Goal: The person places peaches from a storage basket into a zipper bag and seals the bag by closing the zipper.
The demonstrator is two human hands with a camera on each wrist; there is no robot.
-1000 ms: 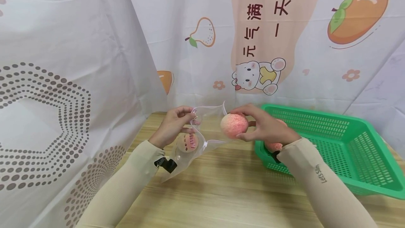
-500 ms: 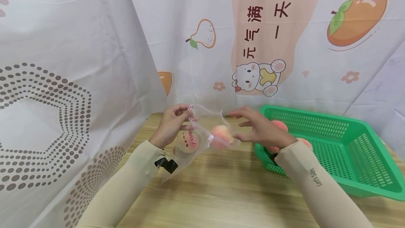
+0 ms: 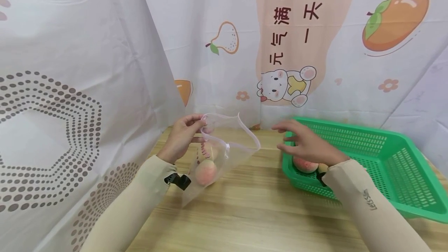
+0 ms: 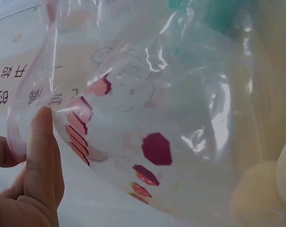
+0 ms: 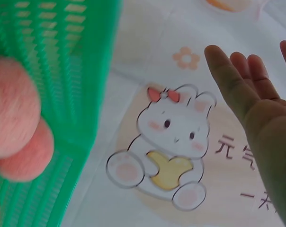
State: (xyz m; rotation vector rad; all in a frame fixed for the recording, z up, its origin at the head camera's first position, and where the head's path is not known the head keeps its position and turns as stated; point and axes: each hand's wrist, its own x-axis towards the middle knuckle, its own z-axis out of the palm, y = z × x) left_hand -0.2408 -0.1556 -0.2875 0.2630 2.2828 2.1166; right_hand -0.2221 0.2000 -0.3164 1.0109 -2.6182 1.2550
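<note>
My left hand (image 3: 182, 135) pinches the rim of a clear plastic zip bag (image 3: 236, 158), whose mouth gapes toward the right. Inside the bag lie two peaches; the lower peach (image 3: 205, 172) shows pink and cream, and the other sits behind the bag's printed pattern. The left wrist view shows the thumb and fingers on the pinkish bag edge (image 4: 20, 104), with pale peaches low at the right. My right hand (image 3: 306, 143) holds nothing, its fingers spread in the air between the bag and the green basket (image 3: 395, 201). More peaches (image 3: 304, 164) lie in the basket's left end.
The basket stands on the right of the wooden table (image 3: 245, 217). A white printed curtain (image 3: 210, 77) hangs behind the table, and another cloth (image 3: 70, 49) hangs along the left. In the right wrist view, pink peaches (image 5: 13, 109) sit against the basket wall.
The right hand let go of a peach in the bag's mouth and drew back right toward the basket. That peach dropped to the bag's lower part; the left hand shifted slightly left.
</note>
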